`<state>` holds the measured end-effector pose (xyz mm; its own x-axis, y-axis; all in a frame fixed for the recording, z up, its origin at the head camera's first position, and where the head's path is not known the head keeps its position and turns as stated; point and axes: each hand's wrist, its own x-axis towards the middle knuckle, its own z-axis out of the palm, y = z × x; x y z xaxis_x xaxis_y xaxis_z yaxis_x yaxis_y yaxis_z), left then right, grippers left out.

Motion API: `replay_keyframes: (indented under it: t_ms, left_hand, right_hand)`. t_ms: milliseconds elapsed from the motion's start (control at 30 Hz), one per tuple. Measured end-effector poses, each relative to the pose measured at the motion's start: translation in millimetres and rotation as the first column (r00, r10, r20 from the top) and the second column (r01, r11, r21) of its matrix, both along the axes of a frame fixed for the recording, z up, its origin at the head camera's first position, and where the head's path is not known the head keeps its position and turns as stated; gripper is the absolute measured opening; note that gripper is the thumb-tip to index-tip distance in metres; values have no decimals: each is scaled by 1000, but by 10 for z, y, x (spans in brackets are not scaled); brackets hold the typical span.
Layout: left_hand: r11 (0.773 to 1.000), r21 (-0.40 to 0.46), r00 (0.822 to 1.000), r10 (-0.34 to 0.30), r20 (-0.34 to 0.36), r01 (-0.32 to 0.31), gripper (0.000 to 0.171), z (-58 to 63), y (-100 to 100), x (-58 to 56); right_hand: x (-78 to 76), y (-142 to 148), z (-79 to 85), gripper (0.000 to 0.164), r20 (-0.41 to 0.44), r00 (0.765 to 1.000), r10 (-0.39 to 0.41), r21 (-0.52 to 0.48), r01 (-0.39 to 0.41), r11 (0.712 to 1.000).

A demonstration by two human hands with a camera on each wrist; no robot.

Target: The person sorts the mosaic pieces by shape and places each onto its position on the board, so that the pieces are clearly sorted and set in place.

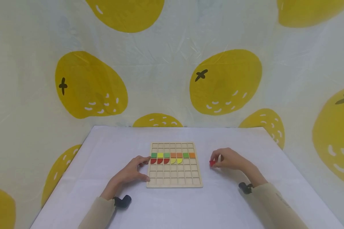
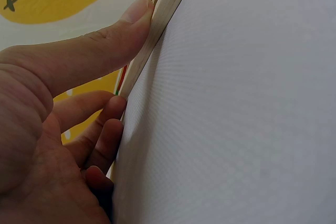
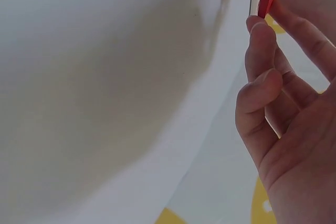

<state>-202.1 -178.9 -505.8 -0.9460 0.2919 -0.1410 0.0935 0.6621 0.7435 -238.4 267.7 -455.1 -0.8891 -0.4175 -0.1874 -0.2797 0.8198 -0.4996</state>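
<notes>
A square wooden grid board (image 1: 174,174) lies on the white table in the head view. One of its rows holds several green, yellow and orange square tiles (image 1: 160,155). In the row below sit three red quarter-round tiles (image 1: 160,161) and two yellow quarter-round tiles (image 1: 179,161). My left hand (image 1: 131,170) touches the board's left edge with thumb and index finger spread apart; its thumb (image 2: 118,38) rests against the wooden rim in the left wrist view. To the right of the board, my right hand (image 1: 228,158) pinches a small red tile (image 1: 211,163), partly hidden by the fingers (image 3: 261,40).
The white table (image 1: 172,208) extends around the board on all sides. Behind it hangs a pale cloth (image 1: 157,79) printed with large yellow fruit. A dark wrist camera (image 1: 123,201) is on the left wrist, and another dark camera (image 1: 245,188) is on the right.
</notes>
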Motion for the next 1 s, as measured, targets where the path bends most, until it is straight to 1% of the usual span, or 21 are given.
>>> replay_keyframes:
  t_ms: [167,233,333,433,567,767,1000]
  left_hand:
    - [1000,7,1000,2,0,-2,96,2,6,-4]
    - [1000,4,1000,2,0,-2,96,0,6,-5]
    - [1000,-2,1000,2,-1,-2,97,-4,6,-6]
    - [1000,-4,1000,2,-2,-2,97,-5,5,-5]
    - [1000,-4,1000,2,-6,-2,97,-7,0,-7]
    - [1000,-1,1000,-3,-9,3,97,-6,-7,-8]
    - [1000,-5,1000,-7,-9,7,97,2,-11,-10]
  right_hand:
    - [-40,-26,-6,16,-5,1000,-9,18,9,1000]
    - [-48,-41,0,17,-8,1000,1,20,-1,1000]
    - [-50,-74,20,17,-6,1000,-2,18,2,1000]
    - [-45,-111,40,17,-13,1000,11,19,-11,1000]
    - [-51,-155,54,16,-30,999,16,35,-15,999]
    - [-85,-204,26,15,-58,998,15,62,-11,998]
    - [-123,-239,-24,14,-63,998,17,55,-14,998]
